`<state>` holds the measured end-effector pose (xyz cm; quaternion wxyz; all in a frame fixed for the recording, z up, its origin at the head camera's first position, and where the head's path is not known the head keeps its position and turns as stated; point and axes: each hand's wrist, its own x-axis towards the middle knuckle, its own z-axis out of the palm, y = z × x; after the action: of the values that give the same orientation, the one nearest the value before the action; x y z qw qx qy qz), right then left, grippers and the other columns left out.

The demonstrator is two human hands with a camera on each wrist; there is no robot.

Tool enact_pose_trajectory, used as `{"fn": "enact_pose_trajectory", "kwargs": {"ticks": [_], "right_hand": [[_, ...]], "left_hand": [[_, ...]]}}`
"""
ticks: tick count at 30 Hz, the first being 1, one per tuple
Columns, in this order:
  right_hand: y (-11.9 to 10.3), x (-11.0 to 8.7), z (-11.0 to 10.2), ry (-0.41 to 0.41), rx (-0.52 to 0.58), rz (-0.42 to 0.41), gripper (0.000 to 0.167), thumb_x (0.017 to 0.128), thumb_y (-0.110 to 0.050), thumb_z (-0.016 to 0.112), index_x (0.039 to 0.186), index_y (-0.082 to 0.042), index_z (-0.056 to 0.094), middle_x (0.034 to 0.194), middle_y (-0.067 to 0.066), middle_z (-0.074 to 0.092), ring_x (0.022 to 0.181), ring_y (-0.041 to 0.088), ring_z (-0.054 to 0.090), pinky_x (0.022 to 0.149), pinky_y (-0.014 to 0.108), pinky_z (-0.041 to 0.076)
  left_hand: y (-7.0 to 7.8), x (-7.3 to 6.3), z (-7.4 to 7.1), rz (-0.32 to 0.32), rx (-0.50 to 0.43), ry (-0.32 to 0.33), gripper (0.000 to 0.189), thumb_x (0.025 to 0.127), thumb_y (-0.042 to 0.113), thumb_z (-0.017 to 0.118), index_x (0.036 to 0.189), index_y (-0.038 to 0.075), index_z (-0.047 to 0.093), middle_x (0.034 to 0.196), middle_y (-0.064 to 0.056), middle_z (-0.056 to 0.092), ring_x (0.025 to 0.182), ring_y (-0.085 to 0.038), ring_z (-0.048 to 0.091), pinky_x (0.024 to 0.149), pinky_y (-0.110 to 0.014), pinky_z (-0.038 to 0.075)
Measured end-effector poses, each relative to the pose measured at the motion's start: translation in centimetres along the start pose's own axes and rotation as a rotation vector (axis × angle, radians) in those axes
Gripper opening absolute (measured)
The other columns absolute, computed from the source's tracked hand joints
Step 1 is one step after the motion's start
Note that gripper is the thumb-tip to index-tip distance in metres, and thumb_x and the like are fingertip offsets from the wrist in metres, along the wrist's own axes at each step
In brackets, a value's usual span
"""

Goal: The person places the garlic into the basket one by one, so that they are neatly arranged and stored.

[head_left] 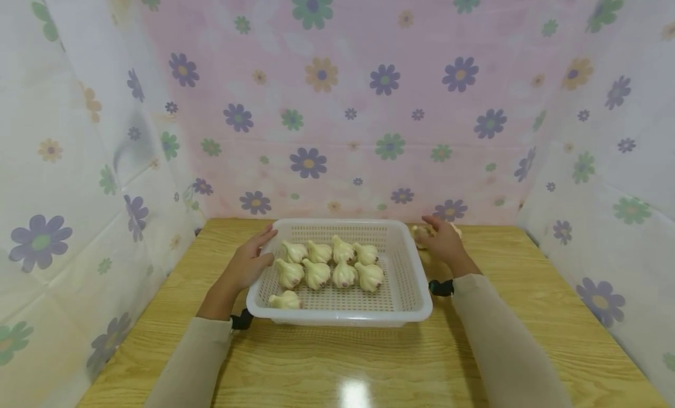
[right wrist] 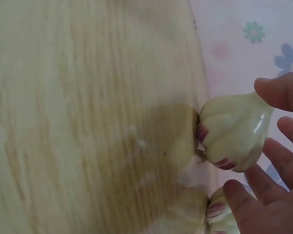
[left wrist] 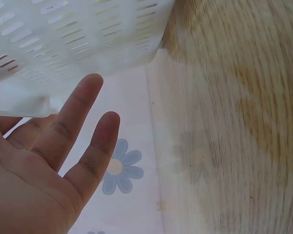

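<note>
A white plastic basket (head_left: 337, 316) stands on the wooden table, with several pale garlic bulbs (head_left: 318, 274) in rows and a single one (head_left: 285, 300) at its near left. My left hand (head_left: 250, 264) rests at the basket's left rim; in the left wrist view its fingers (left wrist: 71, 119) are extended beside the slotted wall. Beyond the basket's right side, my right hand (head_left: 445, 242) is around a garlic bulb (right wrist: 234, 129) on the table, thumb by its neck and fingers spread loosely near its body. A second bulb (right wrist: 220, 212) lies beside it, partly hidden by the fingers.
Flower-patterned cloth (head_left: 348, 103) hangs behind the wooden table (head_left: 311, 367) and along both sides. The table's back edge lies just past the basket and the loose bulbs. Dark wrist devices (head_left: 440, 288) show at both cuffs.
</note>
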<state>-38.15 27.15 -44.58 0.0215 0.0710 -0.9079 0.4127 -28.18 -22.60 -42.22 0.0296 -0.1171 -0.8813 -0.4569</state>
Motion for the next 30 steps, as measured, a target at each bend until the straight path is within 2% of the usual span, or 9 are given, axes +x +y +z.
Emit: {"fn": "enact_pose_trajectory", "kwargs": {"ticks": [5,11,17,21,26,29,30], "right_hand": [[0.6,0.1,0.5,-0.014,-0.007,0.011,0.073,0.097,-0.028,0.067,0.160,-0.006,0.038,0.165,0.024,0.032,0.146,0.051,0.037,0.108,0.064,0.044],[0.6,-0.1,0.7,-0.001,-0.046,-0.011,0.067,0.095,-0.031,0.072,0.152,-0.004,0.050,0.160,0.025,0.041,0.140,0.054,0.044,0.108,0.066,0.044],[0.7,-0.1,0.7,0.044,-0.072,0.035,0.061,0.096,-0.028,0.070,0.152,-0.009,0.053,0.148,0.023,0.056,0.122,0.042,0.061,0.099,0.057,0.054],[0.8,-0.4,0.8,0.069,-0.089,0.025,0.059,0.096,-0.026,0.070,0.150,-0.008,0.055,0.141,0.022,0.061,0.110,0.036,0.066,0.093,0.050,0.056],[0.9,-1.1,1.2,0.089,-0.054,0.020,0.057,0.097,-0.023,0.069,0.149,-0.004,0.056,0.135,0.021,0.064,0.107,0.034,0.064,0.089,0.045,0.057],[0.8,-1.3,1.2,0.096,-0.056,0.019,0.056,0.097,-0.024,0.069,0.148,-0.004,0.056,0.136,0.021,0.064,0.113,0.036,0.063,0.093,0.047,0.056],[0.7,-1.4,1.2,0.092,-0.060,0.019,0.057,0.097,-0.025,0.069,0.148,-0.004,0.056,0.138,0.023,0.062,0.116,0.039,0.063,0.097,0.051,0.055]], "left_hand": [[-0.1,0.1,0.1,0.000,-0.009,-0.005,0.071,0.092,0.015,0.052,0.162,0.016,0.037,0.173,0.010,0.018,0.154,-0.040,0.031,0.105,-0.054,0.052],[-0.3,0.2,0.1,0.000,-0.009,-0.001,0.070,0.093,0.015,0.051,0.162,0.017,0.037,0.173,0.010,0.018,0.153,-0.041,0.032,0.101,-0.052,0.054],[0.2,0.1,0.0,-0.001,-0.013,0.000,0.070,0.094,0.015,0.052,0.162,0.017,0.037,0.173,0.011,0.018,0.153,-0.041,0.032,0.101,-0.051,0.055],[0.4,0.0,0.0,-0.004,-0.021,-0.003,0.070,0.094,0.015,0.052,0.162,0.016,0.037,0.173,0.010,0.018,0.153,-0.041,0.033,0.099,-0.050,0.056],[0.2,-0.1,0.0,-0.009,-0.017,-0.007,0.070,0.093,0.016,0.052,0.162,0.016,0.037,0.173,0.010,0.018,0.151,-0.043,0.036,0.094,-0.048,0.059],[0.2,-0.1,0.0,-0.009,-0.011,-0.006,0.071,0.093,0.016,0.052,0.162,0.017,0.037,0.173,0.010,0.017,0.148,-0.045,0.039,0.088,-0.045,0.060],[0.1,-0.1,0.1,-0.008,-0.014,-0.006,0.070,0.094,0.016,0.052,0.162,0.017,0.037,0.173,0.011,0.017,0.148,-0.044,0.040,0.087,-0.044,0.061]]}}
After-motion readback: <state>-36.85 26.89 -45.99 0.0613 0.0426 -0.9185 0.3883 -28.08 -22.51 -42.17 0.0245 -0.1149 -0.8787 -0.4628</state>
